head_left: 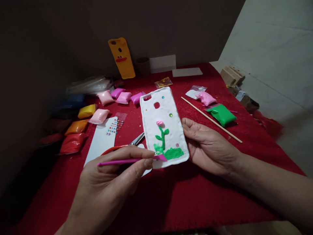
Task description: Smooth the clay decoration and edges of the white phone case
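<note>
My right hand (207, 145) grips a white clay-covered phone case (151, 127) by its right edge, tilted up toward me. On its face are a pink clay flower (160, 123) with a green stem and leaves, a green clay patch (173, 153) near the bottom, and several small gems. Pinched in my left hand (117, 182) is a pink clay modelling tool (117, 161); its flat tip lies over the lower part of the case, by the green clay. Whether the tip presses on the clay I cannot tell.
Red-handled scissors (138, 138) and a gem-studded sheet (114, 127) lie left of the case. Several clay packets (73, 143) line the left; a green packet (222, 115) and a wooden stick (211, 120) lie right. A yellow phone case (126, 67) leans at the back.
</note>
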The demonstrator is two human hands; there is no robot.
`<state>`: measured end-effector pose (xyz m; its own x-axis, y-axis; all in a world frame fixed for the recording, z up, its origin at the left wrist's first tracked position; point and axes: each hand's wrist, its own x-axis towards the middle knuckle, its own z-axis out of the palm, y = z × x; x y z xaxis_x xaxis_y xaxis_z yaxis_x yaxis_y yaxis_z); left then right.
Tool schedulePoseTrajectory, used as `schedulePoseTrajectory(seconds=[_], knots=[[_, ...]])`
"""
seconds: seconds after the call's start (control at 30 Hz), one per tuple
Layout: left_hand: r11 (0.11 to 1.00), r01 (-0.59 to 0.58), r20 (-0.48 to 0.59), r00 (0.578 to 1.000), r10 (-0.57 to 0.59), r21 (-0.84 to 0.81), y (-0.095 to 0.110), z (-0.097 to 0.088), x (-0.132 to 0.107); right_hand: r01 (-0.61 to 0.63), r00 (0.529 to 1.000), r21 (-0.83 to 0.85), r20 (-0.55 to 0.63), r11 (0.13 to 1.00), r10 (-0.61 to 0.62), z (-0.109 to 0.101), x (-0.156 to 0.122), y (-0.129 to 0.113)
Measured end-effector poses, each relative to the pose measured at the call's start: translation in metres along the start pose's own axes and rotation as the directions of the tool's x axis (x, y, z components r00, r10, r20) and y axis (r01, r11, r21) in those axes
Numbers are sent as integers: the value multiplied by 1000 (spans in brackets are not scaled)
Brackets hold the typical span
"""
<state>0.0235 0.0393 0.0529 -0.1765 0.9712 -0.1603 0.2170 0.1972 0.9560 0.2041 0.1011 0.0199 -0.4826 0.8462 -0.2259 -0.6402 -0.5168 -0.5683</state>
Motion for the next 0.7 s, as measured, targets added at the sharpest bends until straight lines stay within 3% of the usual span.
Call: schedulePoseTrajectory(seconds=[0.13, 0.27, 0.43, 0.7], knots=[[998, 26, -10, 1000, -27, -53, 0, 0, 0, 6, 999, -5, -43, 1000, -6, -2, 0, 1], [996, -84, -74, 994, 82, -27, 2, 4, -3, 3, 999, 12, -50, 1000, -2, -2, -1, 1], [985, -167, -73, 983, 170, 50, 1, 12, -9, 10, 1000, 19, -27, 1000, -10, -2, -1, 1], [930, -348, -109, 926, 360, 115, -6, 18, -11, 10, 999, 20, -45, 1000, -9, -1, -1, 1]])
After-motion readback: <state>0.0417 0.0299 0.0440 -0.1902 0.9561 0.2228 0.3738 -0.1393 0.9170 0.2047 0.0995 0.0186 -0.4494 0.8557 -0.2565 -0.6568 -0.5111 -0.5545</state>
